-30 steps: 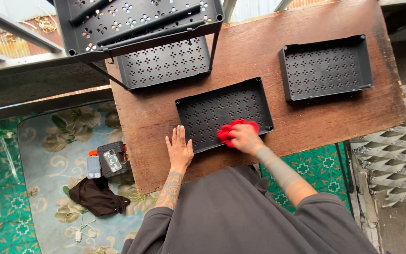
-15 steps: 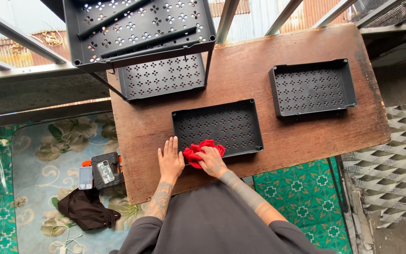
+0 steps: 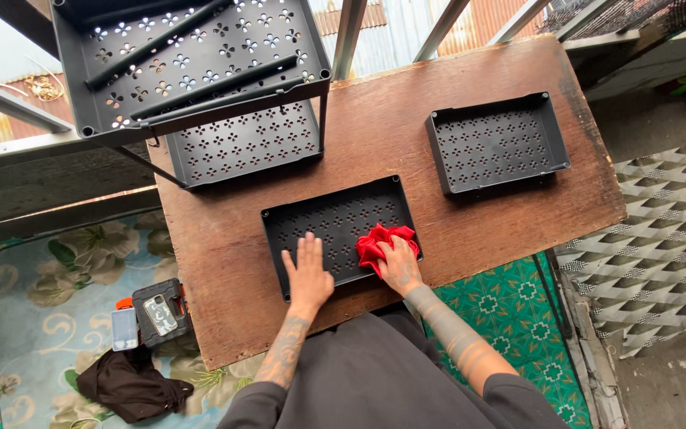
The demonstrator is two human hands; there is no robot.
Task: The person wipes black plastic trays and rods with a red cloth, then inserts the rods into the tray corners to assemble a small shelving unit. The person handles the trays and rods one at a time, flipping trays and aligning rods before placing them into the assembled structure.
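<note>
Wiping a black tray with a red cloth.

My right hand [image 3: 398, 268] grips the red cloth [image 3: 381, 242], bunched inside the black tray [image 3: 335, 222] at its right end. My left hand [image 3: 308, 274] lies flat and spread on the tray's near edge. The tray sits on the wooden table [image 3: 406, 135], near me; another tray [image 3: 495, 143] rests further right.

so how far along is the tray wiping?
Done: nothing looks finished. In hand: the left hand lies flat in the near tray, and the right hand presses a red cloth into its corner. Left: the far tray and the rack sit untouched.
</note>
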